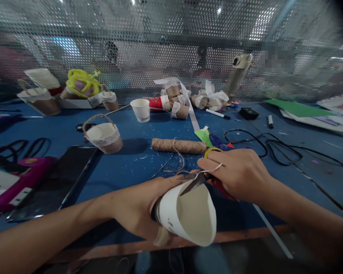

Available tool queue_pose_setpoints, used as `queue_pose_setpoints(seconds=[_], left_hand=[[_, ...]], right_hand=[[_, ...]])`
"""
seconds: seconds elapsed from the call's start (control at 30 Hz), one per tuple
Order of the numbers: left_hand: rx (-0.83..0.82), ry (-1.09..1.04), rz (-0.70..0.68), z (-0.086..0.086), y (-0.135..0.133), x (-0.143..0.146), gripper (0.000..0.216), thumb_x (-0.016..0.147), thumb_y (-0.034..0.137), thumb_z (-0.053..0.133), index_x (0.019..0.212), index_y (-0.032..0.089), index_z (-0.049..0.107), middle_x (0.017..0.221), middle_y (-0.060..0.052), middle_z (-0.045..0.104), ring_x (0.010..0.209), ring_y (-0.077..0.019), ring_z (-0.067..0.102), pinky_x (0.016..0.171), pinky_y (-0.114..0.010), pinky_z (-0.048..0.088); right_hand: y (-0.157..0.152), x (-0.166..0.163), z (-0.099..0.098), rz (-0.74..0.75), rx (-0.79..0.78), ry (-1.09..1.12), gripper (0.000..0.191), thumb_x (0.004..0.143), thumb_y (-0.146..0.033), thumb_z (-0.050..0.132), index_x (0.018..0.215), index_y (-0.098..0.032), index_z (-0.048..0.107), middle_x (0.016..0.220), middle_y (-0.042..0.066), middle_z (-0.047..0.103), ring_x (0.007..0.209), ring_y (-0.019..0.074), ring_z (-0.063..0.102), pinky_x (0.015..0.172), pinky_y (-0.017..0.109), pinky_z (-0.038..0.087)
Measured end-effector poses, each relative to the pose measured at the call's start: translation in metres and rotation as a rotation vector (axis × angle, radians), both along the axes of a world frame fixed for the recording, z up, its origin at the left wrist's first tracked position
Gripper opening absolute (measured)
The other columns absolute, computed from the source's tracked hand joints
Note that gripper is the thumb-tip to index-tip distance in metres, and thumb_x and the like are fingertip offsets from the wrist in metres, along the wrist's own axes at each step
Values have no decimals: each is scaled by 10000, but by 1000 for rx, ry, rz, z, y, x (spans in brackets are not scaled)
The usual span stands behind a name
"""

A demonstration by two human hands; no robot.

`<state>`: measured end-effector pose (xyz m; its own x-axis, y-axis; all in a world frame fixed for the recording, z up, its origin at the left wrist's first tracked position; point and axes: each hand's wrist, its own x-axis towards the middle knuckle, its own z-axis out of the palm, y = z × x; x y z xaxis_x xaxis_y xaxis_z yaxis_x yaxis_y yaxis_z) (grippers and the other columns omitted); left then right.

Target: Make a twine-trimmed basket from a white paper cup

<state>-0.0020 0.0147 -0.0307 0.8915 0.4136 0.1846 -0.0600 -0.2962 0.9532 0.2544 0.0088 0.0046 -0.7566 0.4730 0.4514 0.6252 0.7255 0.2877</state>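
Observation:
My left hand [143,207] is wrapped round a white paper cup [171,213], tilted so its wide mouth faces right and toward me. In my right hand [237,173] is a pair of scissors [196,182] with red and yellow handles. The scissor blades are apart at the cup's upper rim, one inside the cup and the other outside. A thin curl of white paper sticks up beside the scissors' pivot. Just beyond my hands lies a roll of brown twine [178,146] with a loose strand.
A twine-wrapped cup basket [104,137] and another white paper cup [140,110] stand on the blue table. At left are a magenta glue gun [25,182] and a black flat panel [57,182]. Black cables [268,142] run along the right. Perforated metal [165,49] closes the back.

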Motion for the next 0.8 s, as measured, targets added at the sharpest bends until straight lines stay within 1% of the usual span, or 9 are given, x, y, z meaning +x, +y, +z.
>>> queue_pose_setpoints(seconds=[0.1,0.17,0.27,0.33,0.4,0.47,0.53,0.67,0.8], left_hand=[[-28,-11,39,6,-5,0,869,579,390,886,1339,218,502,1194,-80,631,1002,-275,633,833,-361,550],[-45,9,94,11,-9,1,852,632,329,888,1365,219,468,1231,-89,606,1085,-285,613,905,-387,542],[-101,29,225,16,-14,4,801,694,251,887,1353,247,432,1217,-74,606,1098,-263,620,900,-372,553],[-63,39,342,16,-16,5,831,692,252,906,1354,271,404,1220,-64,618,1104,-261,626,914,-381,550],[15,40,417,14,-17,6,804,717,297,895,1349,276,399,1203,-63,628,1086,-266,637,914,-397,550],[76,42,412,12,-18,5,748,749,328,862,1344,268,413,1198,-69,620,1041,-260,653,867,-380,563],[87,34,354,11,-19,5,716,763,335,835,1344,260,424,1156,-61,618,968,-237,669,796,-342,572],[23,45,293,14,-20,6,693,746,299,820,1328,243,449,1076,-44,618,950,-224,652,796,-337,564],[-32,66,264,17,-21,6,667,743,272,813,1303,223,454,1020,-41,632,860,-201,632,719,-306,550]], right_hand=[[1,1,-1,-11,-38,47,257,983,-170,469,837,-187,680,678,10,617,526,143,412,524,316,174],[2,2,-2,-25,-67,91,267,977,-156,456,888,-183,706,709,17,677,528,142,468,519,310,203],[4,2,-5,-61,-94,127,284,905,-77,463,954,-176,725,816,28,763,589,149,593,528,300,264],[4,2,-6,-100,-101,116,336,830,-27,465,975,-170,732,881,40,788,628,162,645,531,302,286],[4,2,-6,-134,-119,91,379,774,-10,467,987,-168,738,916,48,796,642,177,667,526,309,284],[3,1,-4,-155,-149,70,405,753,-8,464,995,-179,740,917,39,796,633,184,671,521,315,268],[1,0,-1,-153,-179,61,407,760,-13,465,1004,-195,736,912,23,793,637,184,674,526,318,260],[-1,-2,2,-126,-188,49,398,775,-19,467,1005,-201,735,901,17,780,645,177,670,526,313,237],[1,1,-1,-91,-152,66,369,819,-23,457,966,-197,747,811,21,770,591,163,632,521,307,220]])
